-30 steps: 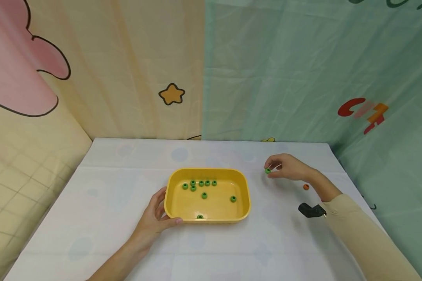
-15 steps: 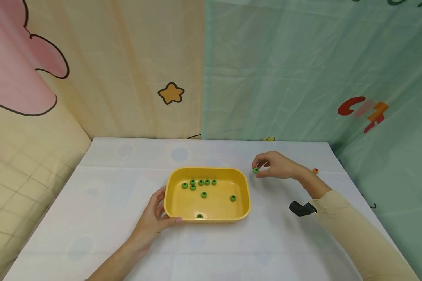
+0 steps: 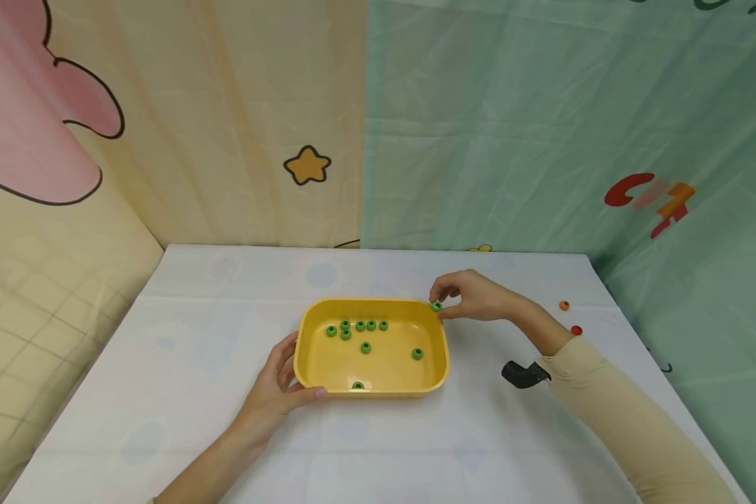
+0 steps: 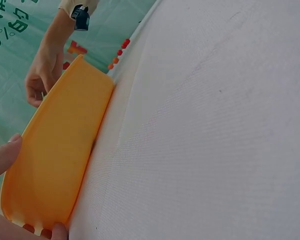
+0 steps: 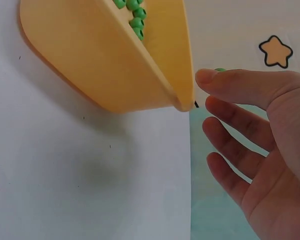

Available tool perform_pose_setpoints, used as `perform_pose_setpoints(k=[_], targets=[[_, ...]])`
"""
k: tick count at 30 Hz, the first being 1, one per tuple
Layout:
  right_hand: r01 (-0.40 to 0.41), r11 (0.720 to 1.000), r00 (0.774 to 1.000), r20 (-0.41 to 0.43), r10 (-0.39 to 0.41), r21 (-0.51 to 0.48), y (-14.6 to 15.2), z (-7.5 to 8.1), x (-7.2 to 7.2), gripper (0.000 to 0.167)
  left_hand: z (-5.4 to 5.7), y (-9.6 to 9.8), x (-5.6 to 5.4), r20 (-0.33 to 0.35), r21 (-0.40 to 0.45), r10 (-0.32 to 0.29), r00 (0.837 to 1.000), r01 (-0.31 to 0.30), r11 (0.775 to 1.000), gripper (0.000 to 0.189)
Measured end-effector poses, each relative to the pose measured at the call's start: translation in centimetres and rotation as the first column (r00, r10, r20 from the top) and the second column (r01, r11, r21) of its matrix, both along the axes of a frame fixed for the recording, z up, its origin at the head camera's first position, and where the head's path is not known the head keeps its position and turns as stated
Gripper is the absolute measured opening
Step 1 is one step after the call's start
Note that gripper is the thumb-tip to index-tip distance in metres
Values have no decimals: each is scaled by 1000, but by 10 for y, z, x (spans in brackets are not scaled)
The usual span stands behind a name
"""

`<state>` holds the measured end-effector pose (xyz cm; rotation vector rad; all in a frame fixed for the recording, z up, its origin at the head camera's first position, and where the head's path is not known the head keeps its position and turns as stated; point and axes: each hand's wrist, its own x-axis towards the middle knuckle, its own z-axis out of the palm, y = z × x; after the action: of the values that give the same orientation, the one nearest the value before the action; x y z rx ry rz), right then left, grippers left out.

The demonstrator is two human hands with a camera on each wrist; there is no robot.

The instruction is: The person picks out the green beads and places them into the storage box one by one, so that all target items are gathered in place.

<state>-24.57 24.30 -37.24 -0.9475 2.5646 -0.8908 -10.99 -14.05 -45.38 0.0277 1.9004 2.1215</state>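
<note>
A yellow tray (image 3: 387, 374) stands on the table with several green beads (image 3: 366, 348) scattered over its floor. My left hand (image 3: 280, 385) grips its left end, the thumb over the near rim and the fingers around the side. Between thumb and fingertip my right hand (image 3: 469, 295) pinches a green bead (image 3: 437, 306), right at the tray's back right corner. In the right wrist view the thumb hides most of that bead (image 5: 220, 69). From the left wrist view, the tray's outer wall (image 4: 60, 145) blocks sight of the beads inside.
Right of the tray, an orange bead (image 3: 564, 305) and a red bead (image 3: 577, 330) lie on the white-covered table (image 3: 365, 448) beyond my right forearm. Several red and orange beads (image 4: 119, 52) show in a row in the left wrist view. Printed curtains (image 3: 479, 140) rise behind the table.
My right hand has moved left with the green bead, from the table's right side to the tray's back right corner. The orange and red beads have come into view behind the forearm. My left hand stays put.
</note>
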Motion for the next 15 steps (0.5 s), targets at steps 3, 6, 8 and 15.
perform_pose_setpoints(k=[3,6,8,15], targets=[[-18,1000,1000,4,18,2,-8,2,0,19,0,0,0,0,1,-1,1000,1,1000,105],[-40,999,999,-1,40,-3,-15,3,-1,18,0,0,0,-1,-2,-2,1000,2,1000,105],[-57,998,998,-7,57,-7,-20,2,-3,17,0,0,0,-2,-5,0,1000,0,1000,105],[-102,995,995,-7,102,-24,-42,2,-7,16,0,0,1,5,-2,2,1000,-2,1000,106]])
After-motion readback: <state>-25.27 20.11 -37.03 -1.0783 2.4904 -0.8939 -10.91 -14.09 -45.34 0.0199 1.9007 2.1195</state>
